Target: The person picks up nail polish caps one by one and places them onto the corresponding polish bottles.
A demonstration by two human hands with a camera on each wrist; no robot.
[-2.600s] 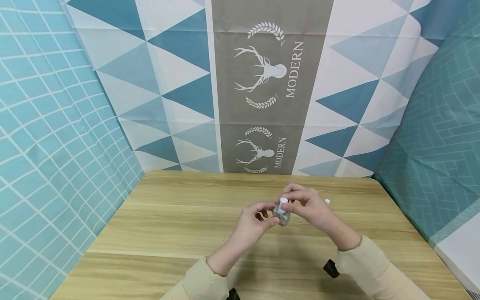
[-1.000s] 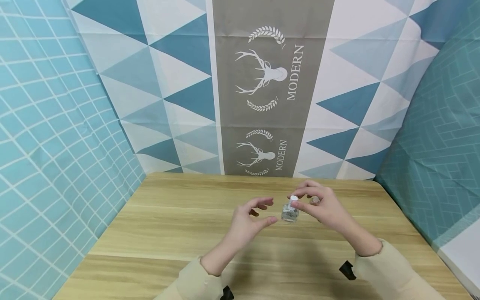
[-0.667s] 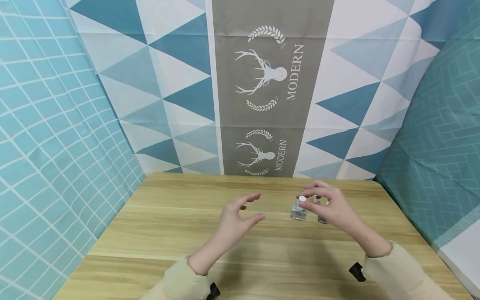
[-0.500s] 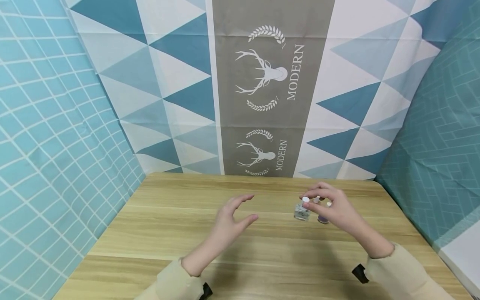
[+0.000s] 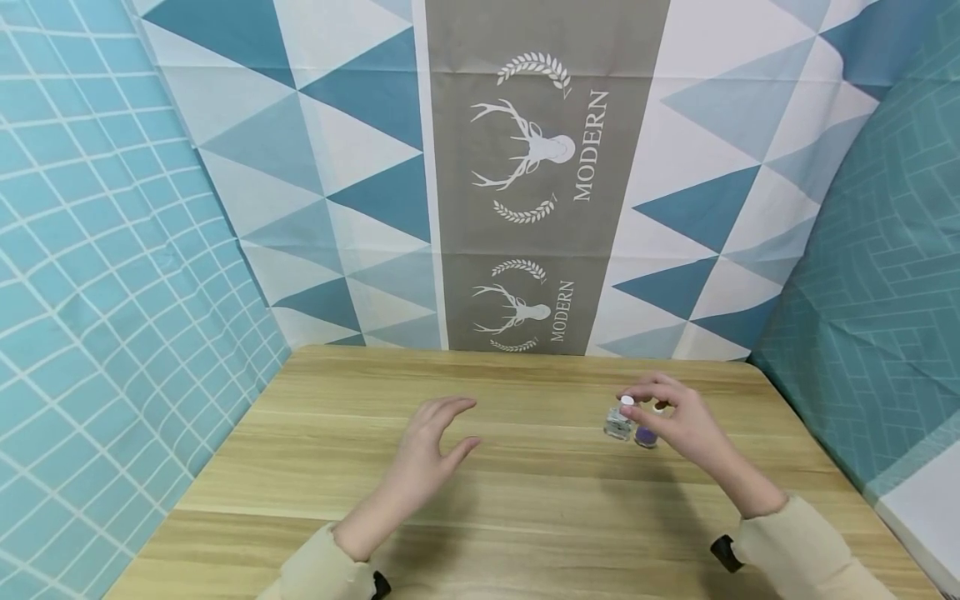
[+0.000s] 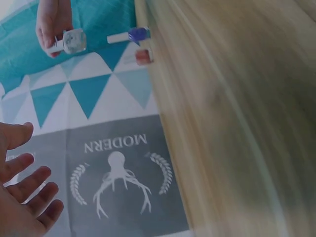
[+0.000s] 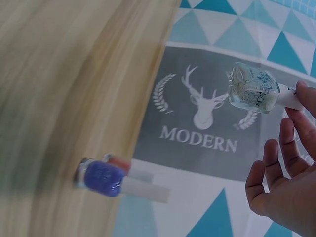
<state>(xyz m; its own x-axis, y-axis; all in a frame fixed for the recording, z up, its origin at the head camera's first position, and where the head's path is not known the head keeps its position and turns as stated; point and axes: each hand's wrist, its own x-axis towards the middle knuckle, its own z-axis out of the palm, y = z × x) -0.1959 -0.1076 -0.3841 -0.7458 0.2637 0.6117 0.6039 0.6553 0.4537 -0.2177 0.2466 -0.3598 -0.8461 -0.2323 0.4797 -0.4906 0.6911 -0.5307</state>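
My right hand (image 5: 684,423) pinches a nail polish bottle (image 5: 617,424) by its white cap, thumb against fingertips. In the right wrist view the bottle (image 7: 254,89) is clear glass with pale, dark-speckled contents, and it hangs above the table. A purple nail polish bottle (image 7: 102,177) with a white cap stands on the table close to that hand. Behind it, a reddish bottle (image 6: 143,57) shows small and blurred in the left wrist view; the head view hides it behind my right hand. My left hand (image 5: 420,454) holds nothing, its fingers relaxed and apart, over the table's middle.
The wooden table (image 5: 315,467) stretches out under both hands. A patterned cloth (image 5: 517,167) with deer heads hangs along its back edge. Teal cloths stand at the left and right sides, and a white surface (image 5: 930,508) lies beyond the right edge.
My left hand has let go of the speckled bottle and drawn back to the left. My right hand has carried the bottle rightward, close to the purple one.
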